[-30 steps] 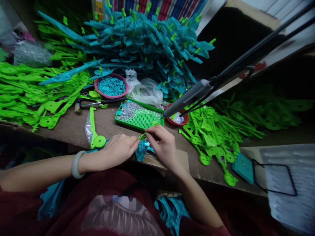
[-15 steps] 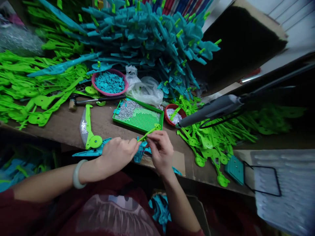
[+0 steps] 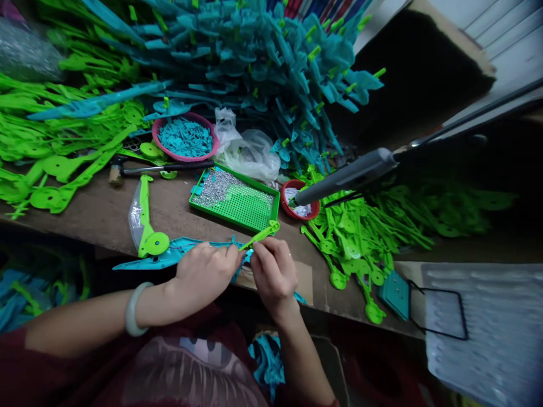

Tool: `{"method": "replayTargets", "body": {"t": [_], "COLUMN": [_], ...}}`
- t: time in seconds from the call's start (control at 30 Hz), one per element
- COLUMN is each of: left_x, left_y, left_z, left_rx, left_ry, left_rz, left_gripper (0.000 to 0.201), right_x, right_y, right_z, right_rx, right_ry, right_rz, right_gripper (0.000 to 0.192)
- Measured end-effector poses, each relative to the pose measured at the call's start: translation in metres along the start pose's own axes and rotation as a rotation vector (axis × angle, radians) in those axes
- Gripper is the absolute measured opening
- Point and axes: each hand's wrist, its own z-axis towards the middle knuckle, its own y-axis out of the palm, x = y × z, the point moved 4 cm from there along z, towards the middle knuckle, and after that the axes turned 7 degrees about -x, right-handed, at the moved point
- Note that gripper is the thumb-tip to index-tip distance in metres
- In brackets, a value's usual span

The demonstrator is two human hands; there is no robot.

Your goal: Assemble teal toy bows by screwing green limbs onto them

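Note:
My left hand (image 3: 210, 274), a pale bangle on its wrist, is closed around the near end of a thin bright green plastic piece (image 3: 265, 233). The round far end of that piece points up toward the green tray. My right hand (image 3: 275, 274) is pinched close beside the piece; whatever lies between its fingertips is too hidden to name. Under both hands a long teal plastic toy part (image 3: 163, 254) lies along the bench edge, partly covered by my left hand. Resting against it at the left is a green part with a round disc and a clear curved blade (image 3: 154, 243).
A green perforated tray (image 3: 250, 211) of small metal pieces lies ahead. Behind are a pink bowl (image 3: 158, 141) of teal pieces, a hammer (image 3: 144, 169) and a plastic bag (image 3: 258, 152). A grey electric screwdriver (image 3: 348, 176) hangs above a red basket (image 3: 314, 210). Green parts (image 3: 352, 237) are heaped rightward.
The view has shifted slightly. My right hand has shifted slightly down from the green piece, and more of the teal part shows. The hanging screwdriver has swung left over the red basket.

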Motion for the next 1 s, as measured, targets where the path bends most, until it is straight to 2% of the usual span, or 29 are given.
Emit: {"method": "replayTargets", "body": {"t": [0.13,0.27,0.53,0.63,0.77,0.87,0.93,1.0], "left_x": [0.004,0.007,0.012,0.014,0.013,0.010,0.010,0.011], "left_y": [-0.002,-0.003,-0.003,-0.001,0.007,0.013,0.016,0.016], "left_z": [-0.002,-0.004,-0.011,-0.013,-0.014,-0.015,-0.016,-0.017], "left_rx": [0.036,0.061,0.046,0.022,0.013,0.046,0.075,0.108], "left_ry": [0.038,0.062,0.099,0.101,0.074,0.020,0.004,0.017], "left_rz": [0.020,0.013,-0.001,-0.025,-0.064,-0.130,-0.180,-0.244], "left_gripper": [0.024,0.024,0.019,0.018,0.017,0.028,0.034,0.037], "right_x": [-0.005,-0.009,-0.017,-0.018,-0.012,-0.006,-0.002,0.004], "right_y": [-0.002,-0.007,-0.013,-0.011,-0.008,-0.007,-0.007,-0.008], "right_z": [-0.004,-0.003,0.001,-0.002,-0.014,-0.022,-0.023,-0.023], "right_rx": [-0.067,-0.117,-0.250,-0.222,-0.162,-0.085,0.025,0.154], "right_ry": [-0.122,-0.186,-0.294,-0.319,-0.215,-0.132,-0.017,0.190], "right_rz": [-0.181,-0.332,-0.438,-0.429,-0.290,-0.108,0.059,0.276], "right_gripper": [0.030,0.024,0.018,0.017,0.025,0.034,0.035,0.033]}}
